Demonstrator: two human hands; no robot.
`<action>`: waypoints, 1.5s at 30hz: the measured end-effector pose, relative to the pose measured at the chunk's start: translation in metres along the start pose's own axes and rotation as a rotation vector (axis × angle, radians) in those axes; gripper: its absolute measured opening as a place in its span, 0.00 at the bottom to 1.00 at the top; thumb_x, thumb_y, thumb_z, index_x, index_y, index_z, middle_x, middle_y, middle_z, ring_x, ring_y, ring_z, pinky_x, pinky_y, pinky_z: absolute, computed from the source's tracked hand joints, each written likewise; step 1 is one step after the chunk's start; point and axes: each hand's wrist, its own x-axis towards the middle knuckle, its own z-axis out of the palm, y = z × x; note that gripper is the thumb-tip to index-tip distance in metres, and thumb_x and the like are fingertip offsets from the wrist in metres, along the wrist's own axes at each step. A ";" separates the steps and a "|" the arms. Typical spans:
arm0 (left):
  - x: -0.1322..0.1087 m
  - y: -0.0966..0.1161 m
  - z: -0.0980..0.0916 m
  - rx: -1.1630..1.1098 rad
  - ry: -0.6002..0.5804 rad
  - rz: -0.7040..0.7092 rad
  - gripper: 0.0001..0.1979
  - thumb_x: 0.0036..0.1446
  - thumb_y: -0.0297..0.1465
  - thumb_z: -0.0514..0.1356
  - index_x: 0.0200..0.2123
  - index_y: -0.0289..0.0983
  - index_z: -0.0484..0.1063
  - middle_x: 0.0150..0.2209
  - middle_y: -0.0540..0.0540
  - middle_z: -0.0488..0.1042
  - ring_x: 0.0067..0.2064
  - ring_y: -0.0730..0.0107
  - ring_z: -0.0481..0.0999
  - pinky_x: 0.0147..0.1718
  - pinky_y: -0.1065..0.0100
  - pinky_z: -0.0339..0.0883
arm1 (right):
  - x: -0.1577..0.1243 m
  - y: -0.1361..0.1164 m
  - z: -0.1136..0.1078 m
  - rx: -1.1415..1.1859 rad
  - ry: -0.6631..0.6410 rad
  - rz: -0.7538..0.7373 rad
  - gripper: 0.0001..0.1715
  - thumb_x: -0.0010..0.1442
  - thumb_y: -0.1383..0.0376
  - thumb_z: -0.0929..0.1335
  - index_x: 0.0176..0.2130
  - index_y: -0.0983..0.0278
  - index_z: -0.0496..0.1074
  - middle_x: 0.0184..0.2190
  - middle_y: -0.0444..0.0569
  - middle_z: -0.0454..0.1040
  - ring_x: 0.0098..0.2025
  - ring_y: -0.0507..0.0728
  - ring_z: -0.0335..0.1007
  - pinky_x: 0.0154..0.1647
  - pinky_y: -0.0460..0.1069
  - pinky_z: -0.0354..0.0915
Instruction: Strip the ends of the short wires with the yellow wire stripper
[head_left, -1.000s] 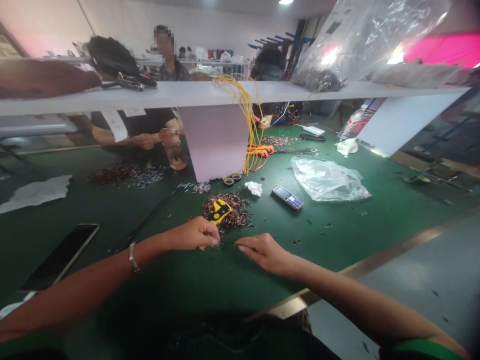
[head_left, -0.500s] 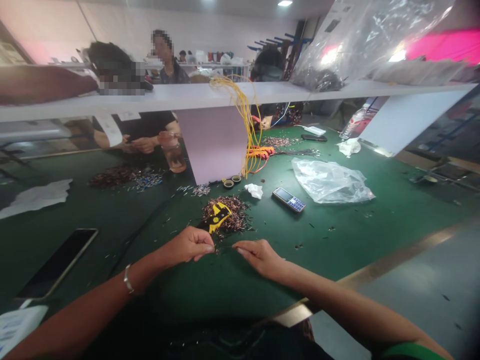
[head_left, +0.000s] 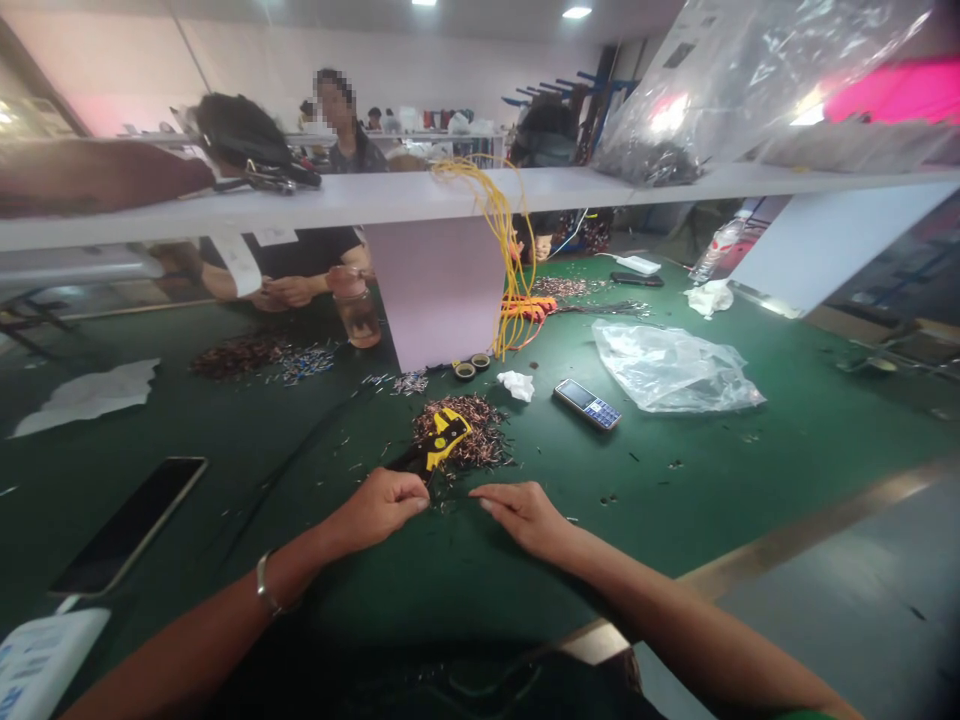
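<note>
Left hand (head_left: 386,508) and right hand (head_left: 529,515) meet low over the near middle of the worktop (head_left: 637,540), a gap between them. Thin dark strand (head_left: 454,498) spans that gap, faint in view. Left fingers closed, thumb against index, on its left end; right fingers pinched at the tips on the right end. Held at both ends probably to keep it straight; fingertip grip suits something that thin.

Yellow-and-black hand tool (head_left: 448,435) lies just beyond the left hand, on the pile of bits (head_left: 487,430), probably put there for easy reach. Its dark handle end runs down behind the left hand; can't tell if they touch. Keypad phone (head_left: 587,404) and white tissue (head_left: 516,386) sit to the right of the pile, out of the hands' way.

Materials: strand looks flexible, wire-like. Bits short, stiff-looking, coppery and dark, loosely heaped. Tool angular, hard, probably plastic and metal. Tissue soft, crumpled. Clear bag (head_left: 675,370) flat, wrinkled, glossy film. Yellow wires (head_left: 517,270) hang in loose loops off the white shelf (head_left: 585,187). Worktop smooth, green, slight sheen.
</note>
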 end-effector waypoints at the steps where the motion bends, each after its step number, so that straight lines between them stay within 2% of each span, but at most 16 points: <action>1: 0.000 0.000 0.000 -0.005 0.008 -0.009 0.10 0.51 0.35 0.56 0.27 0.36 0.73 0.19 0.54 0.66 0.23 0.75 0.63 0.24 0.73 0.55 | 0.000 0.000 -0.001 0.006 0.006 0.003 0.18 0.66 0.63 0.62 0.47 0.63 0.79 0.40 0.50 0.83 0.35 0.56 0.79 0.39 0.49 0.73; 10: 0.001 -0.001 0.005 -0.034 0.007 -0.079 0.13 0.52 0.39 0.56 0.28 0.35 0.73 0.17 0.54 0.64 0.22 0.73 0.64 0.25 0.72 0.57 | 0.002 -0.004 -0.007 0.043 0.007 0.021 0.17 0.65 0.63 0.63 0.43 0.64 0.80 0.37 0.49 0.83 0.36 0.57 0.79 0.39 0.49 0.73; 24: 0.003 -0.008 0.006 -0.007 0.006 -0.032 0.13 0.53 0.39 0.56 0.28 0.35 0.73 0.17 0.55 0.64 0.22 0.74 0.64 0.26 0.72 0.57 | 0.005 -0.001 -0.013 0.018 0.016 0.047 0.17 0.65 0.63 0.63 0.41 0.64 0.80 0.34 0.48 0.83 0.32 0.55 0.77 0.37 0.48 0.72; 38: 0.003 -0.001 0.006 0.023 -0.012 -0.031 0.14 0.53 0.40 0.56 0.27 0.35 0.72 0.18 0.54 0.65 0.23 0.73 0.65 0.26 0.72 0.58 | 0.006 -0.002 -0.017 0.055 0.003 0.073 0.16 0.65 0.62 0.64 0.41 0.63 0.81 0.35 0.48 0.83 0.34 0.56 0.78 0.40 0.48 0.72; 45: 0.000 -0.005 0.005 0.007 0.079 -0.020 0.14 0.54 0.42 0.56 0.28 0.37 0.73 0.18 0.53 0.67 0.22 0.74 0.64 0.24 0.73 0.57 | 0.002 -0.005 -0.026 0.070 0.054 0.091 0.17 0.64 0.60 0.63 0.40 0.64 0.80 0.32 0.47 0.81 0.31 0.55 0.75 0.34 0.47 0.70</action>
